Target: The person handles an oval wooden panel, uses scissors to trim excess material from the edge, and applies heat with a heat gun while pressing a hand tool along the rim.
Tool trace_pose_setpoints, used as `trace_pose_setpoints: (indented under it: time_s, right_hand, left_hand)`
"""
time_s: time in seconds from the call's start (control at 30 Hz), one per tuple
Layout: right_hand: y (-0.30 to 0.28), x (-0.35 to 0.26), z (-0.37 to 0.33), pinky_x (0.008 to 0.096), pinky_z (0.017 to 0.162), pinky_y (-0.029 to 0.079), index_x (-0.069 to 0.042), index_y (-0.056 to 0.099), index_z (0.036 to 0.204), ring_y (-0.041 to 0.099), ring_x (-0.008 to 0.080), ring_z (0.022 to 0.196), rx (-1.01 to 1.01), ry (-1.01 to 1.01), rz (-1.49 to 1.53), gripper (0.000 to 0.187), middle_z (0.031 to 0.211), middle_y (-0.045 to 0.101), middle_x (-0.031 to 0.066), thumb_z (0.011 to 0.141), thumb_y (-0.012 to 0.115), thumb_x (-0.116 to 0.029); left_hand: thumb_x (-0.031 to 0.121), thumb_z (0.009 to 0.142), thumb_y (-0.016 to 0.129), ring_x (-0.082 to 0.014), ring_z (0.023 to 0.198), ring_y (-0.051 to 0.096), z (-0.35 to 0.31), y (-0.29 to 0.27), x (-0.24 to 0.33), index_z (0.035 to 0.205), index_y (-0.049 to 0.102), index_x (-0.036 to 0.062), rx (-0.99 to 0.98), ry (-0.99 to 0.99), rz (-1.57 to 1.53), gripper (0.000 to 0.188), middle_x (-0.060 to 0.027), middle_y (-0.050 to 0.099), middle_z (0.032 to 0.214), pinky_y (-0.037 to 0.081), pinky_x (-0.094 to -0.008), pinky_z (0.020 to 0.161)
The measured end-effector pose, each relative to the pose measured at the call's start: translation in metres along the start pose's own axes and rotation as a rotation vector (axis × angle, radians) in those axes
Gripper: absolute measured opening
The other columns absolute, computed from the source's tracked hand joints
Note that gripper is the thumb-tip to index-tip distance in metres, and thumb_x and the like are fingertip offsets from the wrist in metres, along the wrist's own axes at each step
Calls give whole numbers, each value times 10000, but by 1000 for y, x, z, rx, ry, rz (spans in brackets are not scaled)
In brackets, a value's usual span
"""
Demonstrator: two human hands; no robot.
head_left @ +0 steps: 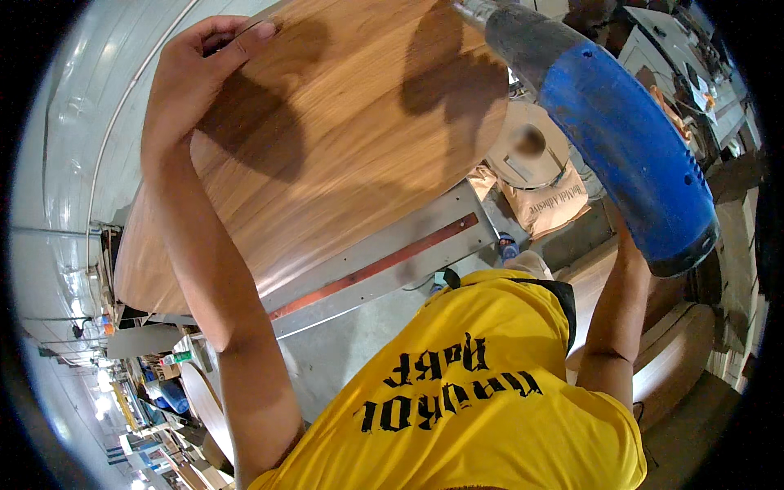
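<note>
Board (351,163) lies over a grey metal bench (400,233), jutting past it at left. Its face is warm brown with darker grain running lengthwise; the right end is rounded, and no cracks are discernible. Pale sheen shows toward the lower left; dark shadows fall across the upper part. Left hand (204,69) is at the upper edge, fingers curled, thumb extended; whether they grip cannot be told. Right hand is hidden behind a scuffed blue heat gun (629,147); finger state cannot be determined.
</note>
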State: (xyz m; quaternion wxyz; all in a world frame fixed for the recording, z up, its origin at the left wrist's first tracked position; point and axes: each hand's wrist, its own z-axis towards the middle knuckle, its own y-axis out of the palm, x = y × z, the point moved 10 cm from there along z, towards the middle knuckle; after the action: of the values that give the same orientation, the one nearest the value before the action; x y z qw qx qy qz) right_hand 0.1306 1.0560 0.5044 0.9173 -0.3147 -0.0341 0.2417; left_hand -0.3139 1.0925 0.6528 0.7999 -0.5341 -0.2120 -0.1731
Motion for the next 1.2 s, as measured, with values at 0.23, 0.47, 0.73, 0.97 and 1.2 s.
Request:
trace_pose_setpoints:
  time_s: [0.23, 0.47, 0.73, 0.97, 1.2]
  right_hand:
    - [-1, -2, -1, 496, 870, 522, -14, 571, 1275, 659, 366, 994, -35, -9, 8, 549, 1078, 675, 175, 901, 743, -379]
    - [6, -3, -6, 508, 857, 522, -10, 558, 1276, 655, 379, 988, -189, -40, 87, 577, 1061, 670, 183, 904, 735, -414]
    - [-15, -22, 12, 397, 767, 569, -42, 651, 1139, 698, 281, 847, 28, -76, 8, 439, 920, 710, 105, 840, 797, -329]
    - [-24, -20, 6, 354, 830, 567, -159, 756, 1018, 707, 260, 875, 157, 34, -51, 223, 952, 733, 55, 812, 714, -233]
    - [-28, -23, 5, 363, 806, 547, -158, 761, 975, 696, 228, 846, 144, -21, -84, 223, 934, 724, 36, 767, 698, -207]
  left_hand:
    - [324, 897, 820, -78, 866, 593, -4, 5, 8, 1092, 750, 38, -10, -17, 10, 353, 21, 689, 933, 459, -232, 800]
    - [343, 875, 838, -95, 846, 591, -5, -2, 6, 1085, 749, 39, 27, -44, 51, 380, 21, 674, 917, 452, -232, 793]
    - [341, 870, 845, -88, 834, 575, -5, -2, -1, 1079, 753, 51, 24, -78, -8, 370, 25, 656, 900, 445, -236, 773]
    - [319, 881, 837, -89, 845, 573, -9, -1, 6, 1080, 752, 47, 5, -68, 0, 348, 20, 663, 921, 442, -234, 781]
    - [342, 851, 861, -80, 847, 592, -7, 3, 6, 1073, 744, 26, 19, -81, -23, 403, 6, 695, 931, 454, -229, 794]
